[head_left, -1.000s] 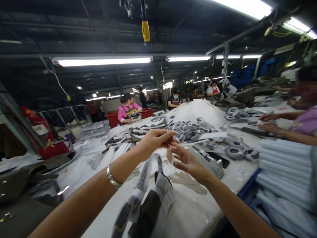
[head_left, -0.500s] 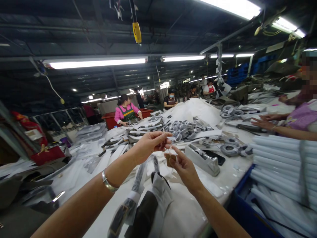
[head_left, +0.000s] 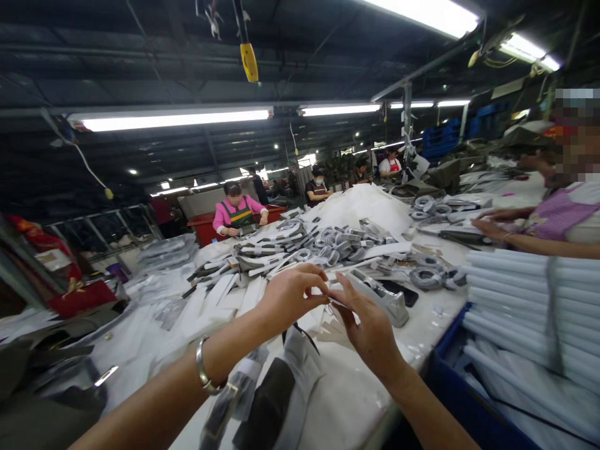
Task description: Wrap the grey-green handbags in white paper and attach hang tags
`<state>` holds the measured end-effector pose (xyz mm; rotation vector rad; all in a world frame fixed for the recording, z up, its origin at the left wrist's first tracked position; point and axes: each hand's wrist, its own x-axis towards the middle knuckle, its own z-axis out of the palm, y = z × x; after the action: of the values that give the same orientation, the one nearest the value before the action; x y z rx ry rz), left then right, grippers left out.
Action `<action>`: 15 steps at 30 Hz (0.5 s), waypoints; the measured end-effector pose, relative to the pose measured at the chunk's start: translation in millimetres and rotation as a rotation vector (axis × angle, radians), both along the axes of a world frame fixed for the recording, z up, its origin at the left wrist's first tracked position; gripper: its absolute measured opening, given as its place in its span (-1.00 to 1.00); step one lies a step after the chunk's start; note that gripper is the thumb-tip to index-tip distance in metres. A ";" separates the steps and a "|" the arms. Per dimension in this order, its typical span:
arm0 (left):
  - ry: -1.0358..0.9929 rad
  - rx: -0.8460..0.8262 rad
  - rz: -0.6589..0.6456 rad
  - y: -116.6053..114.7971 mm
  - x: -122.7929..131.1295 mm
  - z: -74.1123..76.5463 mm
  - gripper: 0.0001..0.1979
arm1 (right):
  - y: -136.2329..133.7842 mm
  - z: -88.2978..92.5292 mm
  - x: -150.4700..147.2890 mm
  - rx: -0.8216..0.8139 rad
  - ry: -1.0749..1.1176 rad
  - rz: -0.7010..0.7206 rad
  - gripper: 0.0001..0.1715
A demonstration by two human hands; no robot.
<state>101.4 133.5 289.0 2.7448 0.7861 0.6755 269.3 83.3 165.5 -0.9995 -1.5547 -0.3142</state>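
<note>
My left hand, a silver bangle on its wrist, is closed in a pinch in front of me. Its fingertips meet those of my right hand, which pinches a small hang tag, now seen nearly edge-on. Fingers cover most of the tag and its thin string. Below both hands, a dark bag with pale wrapping lies on the white table. Beside it is a plastic-wrapped strap with a buckle. Neither hand touches these.
Beyond my right hand are a grey tape dispenser and a black phone. Wrapped grey rings and straps are heaped mid-table. A blue bin with white rolls stands right. Co-workers sit across and at right.
My hands have come closer together, fingertips now meeting. The tag has turned from showing its brown face to nearly edge-on. The view has shifted slightly right.
</note>
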 end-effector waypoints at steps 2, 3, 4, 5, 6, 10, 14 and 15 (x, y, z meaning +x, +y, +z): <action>-0.044 -0.017 -0.055 -1.7 -0.3 0.0 -0.94 | -1.5 0.1 3.4 0.003 -0.004 -0.006 -0.28; -0.061 -0.039 -0.085 -1.7 -1.2 1.0 -0.95 | -1.8 -0.8 5.1 0.006 -0.004 -0.008 -0.31; -0.079 -0.067 -0.108 -1.0 -2.5 2.6 -0.95 | -1.7 -2.2 6.6 0.003 -0.002 -0.010 -0.36; -0.098 -0.101 -0.115 0.0 -3.9 4.7 -0.95 | -1.2 -4.2 7.7 -0.002 0.000 -0.010 -0.40; -0.124 -0.149 -0.110 1.1 -5.4 7.2 -0.93 | -0.3 -6.9 8.4 -0.009 0.000 -0.009 -0.45; -0.331 -0.455 -0.055 2.9 -10.5 18.0 -0.79 | 5.4 -22.0 7.2 -0.030 -0.034 -0.028 -0.63; -0.546 -0.811 -0.055 -1.7 -12.8 21.8 -0.72 | 5.0 -32.9 2.9 -0.097 0.039 0.012 -0.67; -0.590 -0.888 -0.054 -2.6 -13.0 20.9 -0.72 | 2.5 -32.7 1.8 -0.143 0.066 0.061 -0.67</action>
<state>88.4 130.9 309.9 1.6468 0.6434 0.8076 271.1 85.9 132.8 -1.0608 -1.5608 -0.1275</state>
